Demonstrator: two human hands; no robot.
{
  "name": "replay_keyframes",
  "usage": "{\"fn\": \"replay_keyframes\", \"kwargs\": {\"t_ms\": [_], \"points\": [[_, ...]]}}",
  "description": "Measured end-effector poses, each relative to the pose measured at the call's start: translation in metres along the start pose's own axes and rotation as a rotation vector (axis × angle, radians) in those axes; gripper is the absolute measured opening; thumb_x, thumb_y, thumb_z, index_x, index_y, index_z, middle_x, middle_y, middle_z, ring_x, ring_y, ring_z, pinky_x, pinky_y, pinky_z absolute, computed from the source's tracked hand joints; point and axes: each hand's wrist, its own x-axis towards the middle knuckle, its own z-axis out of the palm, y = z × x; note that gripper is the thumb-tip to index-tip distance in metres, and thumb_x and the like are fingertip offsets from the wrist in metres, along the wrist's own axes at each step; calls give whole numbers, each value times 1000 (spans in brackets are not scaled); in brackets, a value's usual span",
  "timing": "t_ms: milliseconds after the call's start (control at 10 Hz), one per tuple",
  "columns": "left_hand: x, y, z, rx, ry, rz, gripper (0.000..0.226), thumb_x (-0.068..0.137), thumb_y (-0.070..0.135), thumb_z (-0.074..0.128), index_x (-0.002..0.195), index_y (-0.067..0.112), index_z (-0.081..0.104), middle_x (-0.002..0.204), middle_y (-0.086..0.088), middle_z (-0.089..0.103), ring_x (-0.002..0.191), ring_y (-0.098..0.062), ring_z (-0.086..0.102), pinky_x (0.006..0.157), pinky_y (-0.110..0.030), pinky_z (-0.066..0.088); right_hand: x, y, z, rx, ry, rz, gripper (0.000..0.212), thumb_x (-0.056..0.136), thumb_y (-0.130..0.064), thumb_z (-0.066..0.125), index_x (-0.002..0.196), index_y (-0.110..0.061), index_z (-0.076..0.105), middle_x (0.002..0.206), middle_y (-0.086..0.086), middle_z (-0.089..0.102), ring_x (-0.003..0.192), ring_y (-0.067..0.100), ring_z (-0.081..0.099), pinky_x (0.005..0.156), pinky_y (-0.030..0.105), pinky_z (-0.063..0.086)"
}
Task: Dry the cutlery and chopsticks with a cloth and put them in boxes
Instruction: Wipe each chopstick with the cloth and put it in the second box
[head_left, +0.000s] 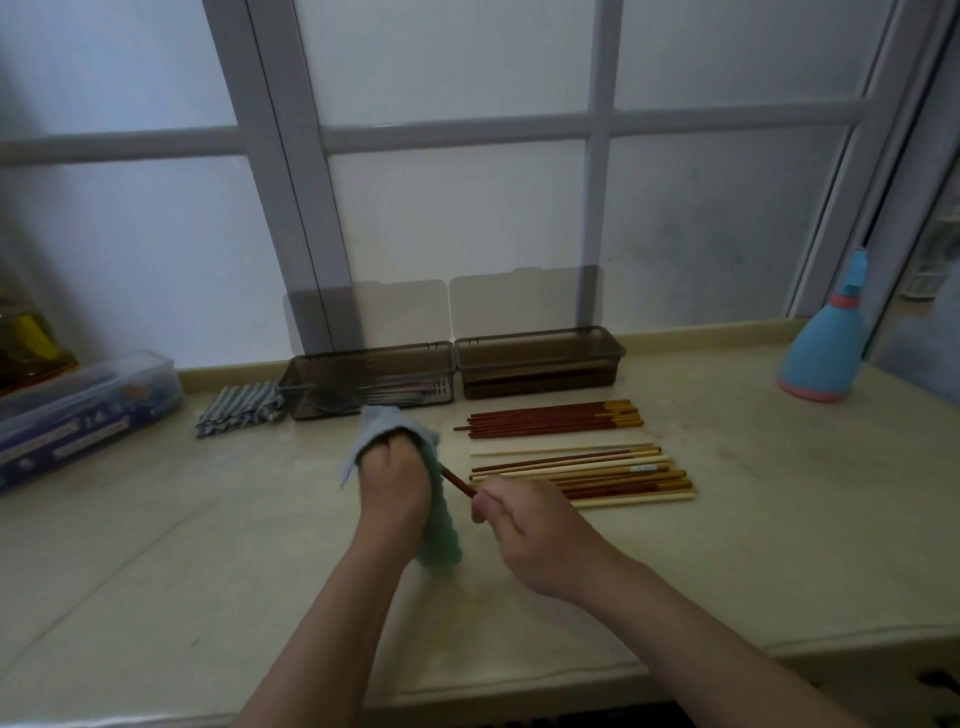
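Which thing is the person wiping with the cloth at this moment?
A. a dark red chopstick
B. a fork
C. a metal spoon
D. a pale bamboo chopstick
A: a dark red chopstick comes out of the cloth that the left hand grips, and the right hand pinches its other end.

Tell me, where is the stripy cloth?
In the head view, the folded stripy cloth lies on the counter left of centre, right beside the left box at its left end.
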Motion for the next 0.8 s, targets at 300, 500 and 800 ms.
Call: {"fn": "replay_keyframes", "kwargs": {"t_ms": [300, 500, 800], "points": [[-3, -19, 4, 39, -58, -27, 19, 100, 25, 37, 89, 18, 52, 95, -8, 56, 87, -20, 53, 88, -40, 48, 12, 2, 2, 103, -111, 135, 26, 105, -32, 44, 92, -23, 64, 78, -4, 65, 66, 6, 60, 61, 29, 51], [20, -9, 6, 132, 5, -254, 18, 98, 32, 43, 90, 17, 52, 96, -9, 54, 89, -23, 52, 92, -44, 47, 15, 8, 4, 72, -100, 125, 25, 103, -23, 47, 96, -18, 71, 72, -12, 58, 66, -1, 54, 63, 22, 43], [4, -22, 5, 191, -256, -102, 33, 100, 34, 35, 119, 16, 55, 97, -8, 64, 83, -19, 62, 68, -30, 53, 40, -1, -17, 267, -112, 262, 24, 101, -31, 52, 91, -19, 71, 80, -2, 67, 72, 13, 64, 64, 34, 53]]}}
